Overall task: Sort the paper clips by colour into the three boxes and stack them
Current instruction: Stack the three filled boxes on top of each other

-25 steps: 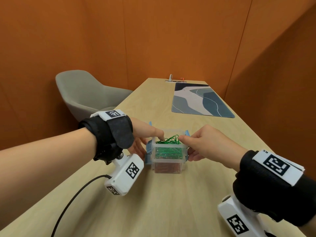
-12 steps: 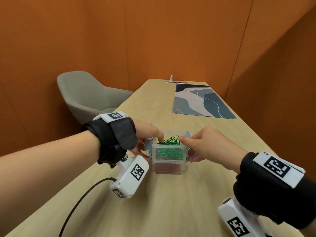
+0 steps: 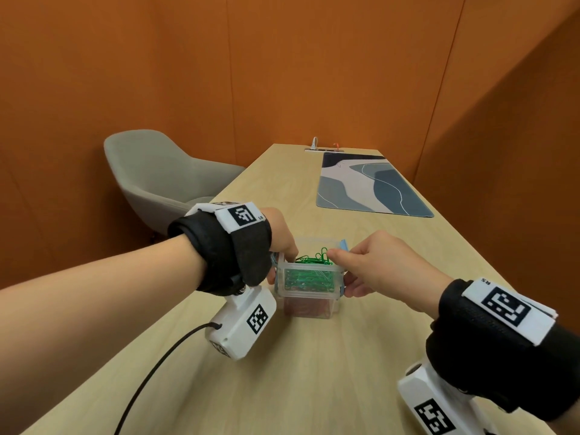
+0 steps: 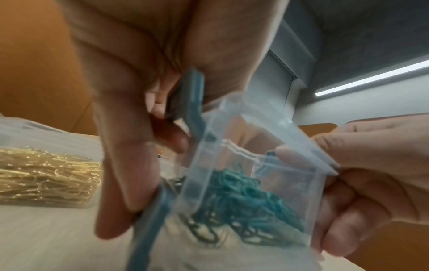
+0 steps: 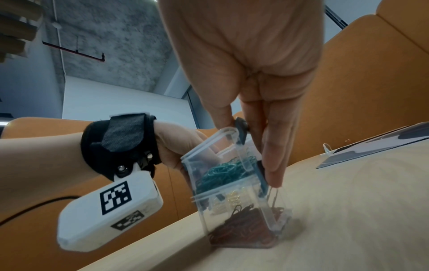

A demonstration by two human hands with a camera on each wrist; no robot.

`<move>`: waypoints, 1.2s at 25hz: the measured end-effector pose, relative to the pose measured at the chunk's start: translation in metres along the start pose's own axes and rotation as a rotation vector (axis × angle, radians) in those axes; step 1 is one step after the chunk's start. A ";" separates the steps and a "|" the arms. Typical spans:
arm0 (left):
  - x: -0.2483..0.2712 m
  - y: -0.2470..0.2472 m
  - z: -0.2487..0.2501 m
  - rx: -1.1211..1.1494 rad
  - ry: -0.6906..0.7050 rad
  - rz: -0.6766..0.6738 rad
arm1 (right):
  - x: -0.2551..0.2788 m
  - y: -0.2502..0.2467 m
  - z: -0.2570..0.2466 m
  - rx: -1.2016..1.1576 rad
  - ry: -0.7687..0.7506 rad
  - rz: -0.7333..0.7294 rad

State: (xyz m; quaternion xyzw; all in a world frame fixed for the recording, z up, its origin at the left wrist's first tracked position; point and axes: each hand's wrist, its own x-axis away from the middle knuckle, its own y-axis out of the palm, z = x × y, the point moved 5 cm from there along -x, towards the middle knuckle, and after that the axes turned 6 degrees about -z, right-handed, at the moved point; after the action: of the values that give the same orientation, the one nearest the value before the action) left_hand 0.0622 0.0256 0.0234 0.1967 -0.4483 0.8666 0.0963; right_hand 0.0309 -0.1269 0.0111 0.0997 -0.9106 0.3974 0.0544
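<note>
Centrally, both forearms reach forward: left hand (image 3: 279, 233) and right hand (image 3: 373, 265) pinch opposite sides of the green box (image 3: 309, 276), upright atop the red box (image 3: 309, 307) on the table (image 3: 345, 372).

Both forearms are bare, and each wrist wears a wide black fabric strap, the left strap (image 3: 224, 249) closed by a grey flap and topped with a white plate (image 3: 240, 214) printed with a black square code and the letters "LS". The right strap (image 3: 489, 337) carries a like white plate (image 3: 508, 310) with a code and "RS". Under each wrist hangs a white rounded camera box with black square codes: the left box (image 3: 241, 323) is fixed by a silver screw (image 5: 121, 168) and trails a thin black cable (image 3: 150, 375), and the right box (image 3: 436, 403) sits low at the frame's edge.
</note>
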 end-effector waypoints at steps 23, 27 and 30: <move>-0.027 -0.073 0.006 -0.087 0.377 0.127 | 0.003 -0.005 0.016 -0.413 0.083 -0.147; 0.017 -0.051 0.046 -0.173 0.536 -0.037 | 0.005 -0.005 0.012 -0.408 0.089 -0.159; 0.023 -0.029 0.053 -0.289 0.575 -0.051 | 0.004 -0.006 0.011 -0.398 0.111 -0.164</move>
State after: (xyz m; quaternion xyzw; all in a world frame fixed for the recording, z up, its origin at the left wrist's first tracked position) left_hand 0.0645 -0.0012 0.0822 -0.0608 -0.5159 0.8115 0.2675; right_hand 0.0285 -0.1394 0.0088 0.1388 -0.9555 0.2090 0.1551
